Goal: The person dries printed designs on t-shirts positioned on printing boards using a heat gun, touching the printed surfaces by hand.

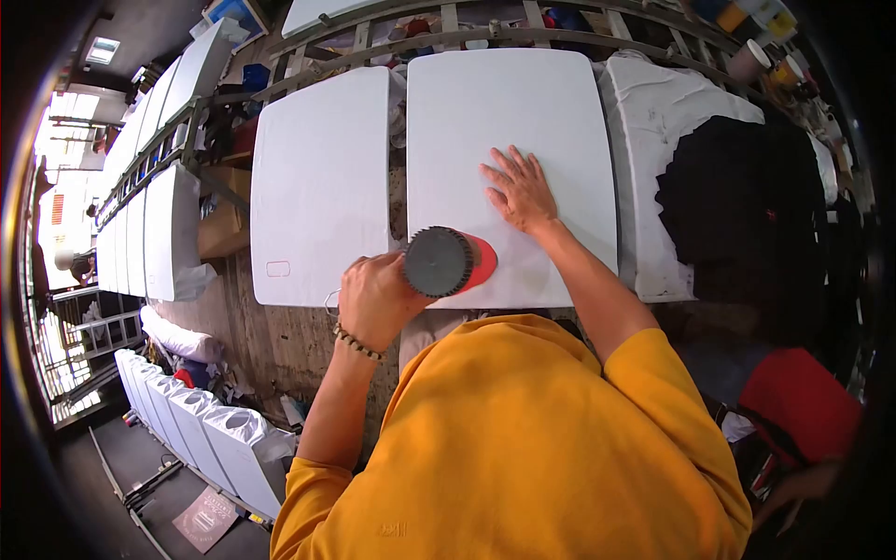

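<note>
My left hand (375, 297) is closed around the handle of a red hair dryer (481, 261), its round black ridged end facing up at me. The dryer is over the near left part of a white cloth-covered board (509, 103), pointing down at it. A small hanging loop shows at the handle's end, beside my wrist. Palm down on the same board, to the right of the dryer, my right hand (523, 191) lies flat with its fingers spread. The handle itself is mostly hidden behind my left fingers.
Left stands another white board (322, 177) with a small red outlined rectangle (278, 269). Dark cloth (737, 205) lies heaped on a wrinkled white board (644, 103) at right. Metal rails (448, 33) run behind. More white boards (163, 233) line the far left.
</note>
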The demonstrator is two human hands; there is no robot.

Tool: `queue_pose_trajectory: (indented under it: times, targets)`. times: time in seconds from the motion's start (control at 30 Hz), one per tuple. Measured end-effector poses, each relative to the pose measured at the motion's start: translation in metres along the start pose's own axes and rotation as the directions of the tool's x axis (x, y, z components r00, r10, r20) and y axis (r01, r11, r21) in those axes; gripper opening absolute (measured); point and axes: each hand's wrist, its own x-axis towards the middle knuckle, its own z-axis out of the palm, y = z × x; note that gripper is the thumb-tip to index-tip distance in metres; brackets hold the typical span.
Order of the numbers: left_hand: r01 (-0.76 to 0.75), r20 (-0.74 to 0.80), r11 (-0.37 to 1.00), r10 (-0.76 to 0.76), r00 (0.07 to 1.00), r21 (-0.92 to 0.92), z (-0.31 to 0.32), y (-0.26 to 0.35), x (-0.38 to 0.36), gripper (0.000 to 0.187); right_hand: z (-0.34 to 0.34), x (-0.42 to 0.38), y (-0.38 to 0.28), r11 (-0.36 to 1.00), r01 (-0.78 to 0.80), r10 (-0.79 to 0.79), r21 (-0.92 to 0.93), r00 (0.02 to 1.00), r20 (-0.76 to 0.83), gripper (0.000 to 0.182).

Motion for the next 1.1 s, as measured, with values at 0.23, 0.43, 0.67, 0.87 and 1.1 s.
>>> queue_pose_trajectory:
  times: [0.23,0.43,0.67,0.87,1.1]
  targets:
    - [-0.052,0.005,0.997,0.052,0.999,0.059,0.008,0.011,0.014,0.039,-0.005,0.001,-0.002,1.000,0.005,-0.004,0.024,1.000,-0.025,0.049]
    - [0.009,0.031,0.999,-0.010,0.999,0.036,-0.011,0.004,0.006,0.041,-0.005,0.003,-0.003,1.000,-0.006,0.006,0.024,1.000,-0.023,0.049]
    - [0.187,0.038,0.971,-0.195,0.980,0.152,-0.050,-0.019,-0.012,0.041,-0.007,0.003,-0.004,0.999,-0.039,0.039,0.005,0.998,0.053,0.049]
    - [0.086,0.010,0.978,-0.090,0.996,0.189,-0.052,-0.042,-0.021,0.045,-0.007,0.004,-0.004,0.999,-0.032,0.036,-0.041,0.996,0.080,0.050]
    - [0.145,-0.014,0.987,-0.144,0.989,0.076,-0.036,-0.031,-0.010,0.042,-0.005,0.004,-0.002,1.000,-0.011,0.011,-0.020,0.999,0.037,0.049]
